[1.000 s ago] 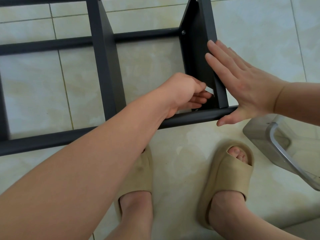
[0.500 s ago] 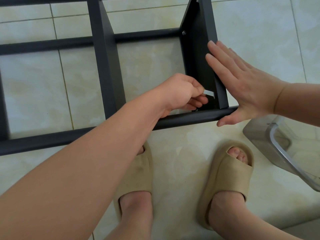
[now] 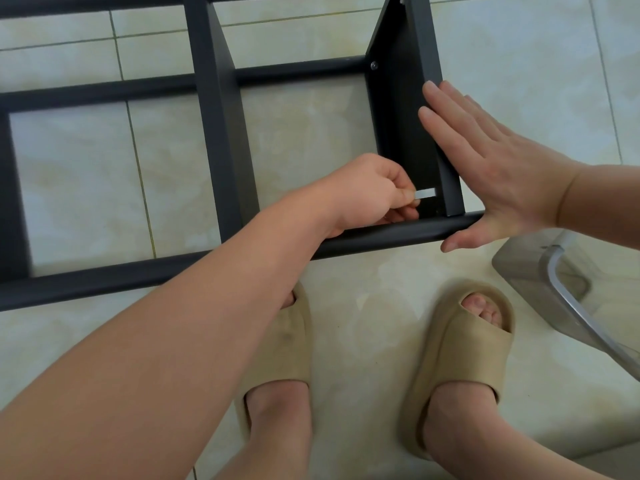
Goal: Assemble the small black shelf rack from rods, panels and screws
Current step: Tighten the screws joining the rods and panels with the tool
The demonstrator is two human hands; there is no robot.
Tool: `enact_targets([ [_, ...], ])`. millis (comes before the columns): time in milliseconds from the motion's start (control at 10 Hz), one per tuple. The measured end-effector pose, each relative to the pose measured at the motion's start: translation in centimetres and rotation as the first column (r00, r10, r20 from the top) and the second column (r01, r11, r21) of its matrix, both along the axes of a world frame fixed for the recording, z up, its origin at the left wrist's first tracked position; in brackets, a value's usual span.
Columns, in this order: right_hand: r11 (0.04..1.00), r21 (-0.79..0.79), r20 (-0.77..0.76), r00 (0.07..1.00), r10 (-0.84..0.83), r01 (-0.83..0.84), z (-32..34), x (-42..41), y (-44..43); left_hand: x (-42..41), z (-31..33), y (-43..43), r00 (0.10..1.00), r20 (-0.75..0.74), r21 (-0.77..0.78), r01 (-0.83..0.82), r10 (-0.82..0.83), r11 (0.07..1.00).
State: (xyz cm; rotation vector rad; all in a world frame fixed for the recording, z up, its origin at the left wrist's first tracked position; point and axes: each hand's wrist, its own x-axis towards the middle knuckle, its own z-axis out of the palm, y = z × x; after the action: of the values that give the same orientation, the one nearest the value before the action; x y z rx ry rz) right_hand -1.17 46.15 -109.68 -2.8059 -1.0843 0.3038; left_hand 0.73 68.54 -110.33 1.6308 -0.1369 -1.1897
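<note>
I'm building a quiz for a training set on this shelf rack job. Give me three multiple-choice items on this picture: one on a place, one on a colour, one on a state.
1. Where does the right hand lie?
A flat against the outer side of the end panel
B on a chair
C on a table

2. What colour are the slippers?
A red
B beige
C blue

3. What is the left hand doing?
A lying flat and empty
B gripping a hammer
C pinching a small silver tool

Key:
1 A, its straight fingers lie on the panel.
2 B, both are beige.
3 C, its fingertips pinch the tool just above the front rod.
</note>
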Motion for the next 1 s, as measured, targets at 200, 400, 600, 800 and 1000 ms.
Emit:
enact_targets([
  [200, 1.000, 0.003, -0.015, 1.000, -0.009, 0.009, 0.0, 0.0, 0.0, -0.1, -0.1, -0.1, 0.997, 0.054, 0.016, 0.057, -0.058, 0.998],
  [400, 1.000, 0.006, -0.013, 1.000, -0.005, 0.005, -0.1, 0.0, -0.1, 0.0, 0.2, -0.3, 0.982, 0.121, 0.068, 0.140, -0.147, 0.988],
  [600, 1.000, 0.009, -0.009, 1.000, 0.002, -0.002, -0.1, 0.0, 0.0, 0.4, 0.1, 0.0, 0.966, 0.118, 0.065, 0.225, -0.232, 0.972],
  [800, 1.000, 0.008, -0.008, 1.000, -0.001, 0.001, -0.1, 0.1, -0.1, 0.8, -1.0, 1.1, 0.988, 0.147, 0.010, 0.055, -0.056, 0.998],
  [1000, 1.000, 0.016, -0.016, 1.000, -0.001, 0.002, 0.0, 0.0, 0.1, 1.8, -0.4, 0.6, 0.941, 0.339, 0.010, 0.008, -0.011, 1.000],
])
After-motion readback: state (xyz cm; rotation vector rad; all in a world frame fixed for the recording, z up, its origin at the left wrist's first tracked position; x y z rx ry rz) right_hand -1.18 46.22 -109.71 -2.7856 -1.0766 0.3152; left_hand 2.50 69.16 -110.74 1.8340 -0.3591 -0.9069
